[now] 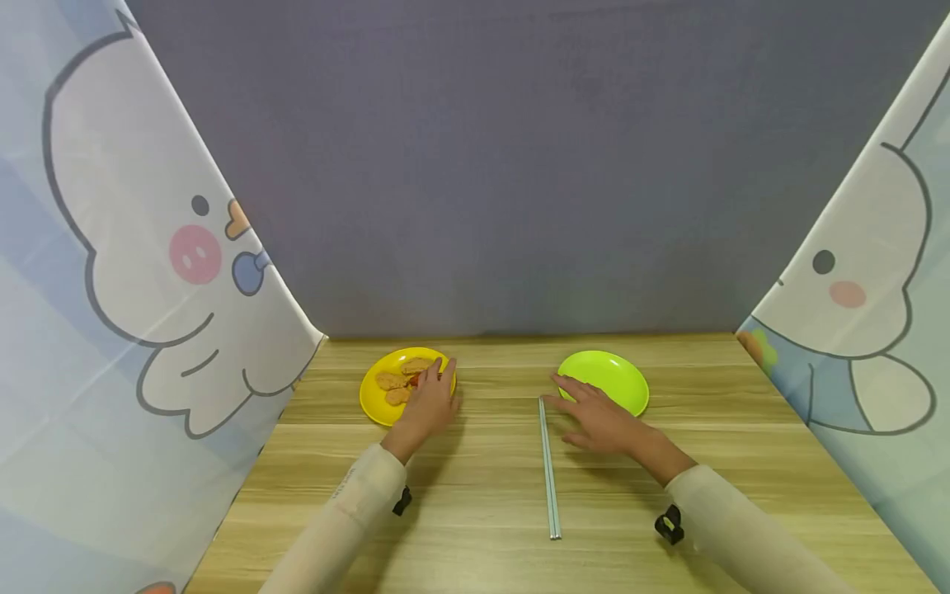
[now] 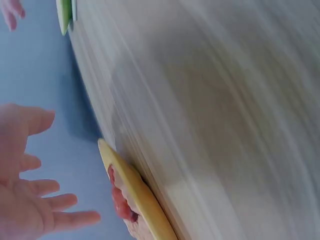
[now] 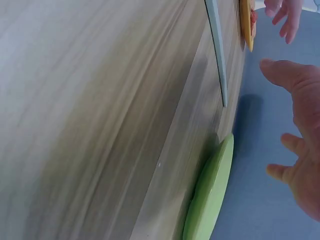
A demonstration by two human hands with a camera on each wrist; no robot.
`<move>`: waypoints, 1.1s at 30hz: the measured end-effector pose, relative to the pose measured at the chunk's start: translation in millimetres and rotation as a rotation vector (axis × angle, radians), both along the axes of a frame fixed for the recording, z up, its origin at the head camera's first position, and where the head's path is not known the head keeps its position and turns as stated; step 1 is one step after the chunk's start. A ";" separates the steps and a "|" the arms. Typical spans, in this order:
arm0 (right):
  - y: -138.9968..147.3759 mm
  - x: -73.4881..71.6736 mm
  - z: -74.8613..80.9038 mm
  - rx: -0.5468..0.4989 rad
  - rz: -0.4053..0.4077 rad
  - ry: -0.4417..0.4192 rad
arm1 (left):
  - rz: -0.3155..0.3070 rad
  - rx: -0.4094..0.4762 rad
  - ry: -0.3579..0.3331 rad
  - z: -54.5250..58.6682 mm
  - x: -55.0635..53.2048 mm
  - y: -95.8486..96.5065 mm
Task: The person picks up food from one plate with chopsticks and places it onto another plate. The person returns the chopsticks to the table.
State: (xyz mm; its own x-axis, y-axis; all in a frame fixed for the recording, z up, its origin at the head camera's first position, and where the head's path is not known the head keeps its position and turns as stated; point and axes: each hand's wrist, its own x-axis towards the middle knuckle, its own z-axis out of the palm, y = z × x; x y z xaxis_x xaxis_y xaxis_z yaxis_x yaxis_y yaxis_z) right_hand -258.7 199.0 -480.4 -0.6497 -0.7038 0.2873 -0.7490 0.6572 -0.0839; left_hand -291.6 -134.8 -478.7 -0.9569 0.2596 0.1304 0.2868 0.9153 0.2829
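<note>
My left hand (image 1: 432, 404) hovers at the right side of a yellow plate (image 1: 373, 404), fingers spread and holding nothing. Several golden-brown breaded pieces (image 1: 392, 380) that look like fried chicken lie on that plate. A red piece (image 2: 120, 200) lies among them, partly hidden by the fingers in the head view. Over the near left edge of a bright green plate (image 1: 614, 378) is my right hand (image 1: 603, 419), its fingers extended and empty. A pair of pale chopsticks (image 1: 549, 470) lies side by side on the table, their far ends close to the right fingertips.
The wood-grain table (image 1: 475, 511) meets a grey cloth wall (image 1: 475, 181) at the back. Cartoon-printed panels rise on the left (image 1: 134, 247) and right (image 1: 868, 264). Each wrist carries a dark strap, and both sleeves are cream.
</note>
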 end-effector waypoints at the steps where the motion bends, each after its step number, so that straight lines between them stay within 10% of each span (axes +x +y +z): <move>1: -1.5 0.6 0.9 0.001 0.022 0.012 | 0.009 0.010 0.020 0.3 -1.1 -2.8; 23: -25.5 8.6 -7.7 0.117 0.339 0.022 | 0.409 0.069 0.078 8.4 -16.6 -88.9; 33: -29.7 13.5 -9.5 0.203 0.374 0.018 | 0.449 0.086 -0.082 -2.1 -17.7 -121.9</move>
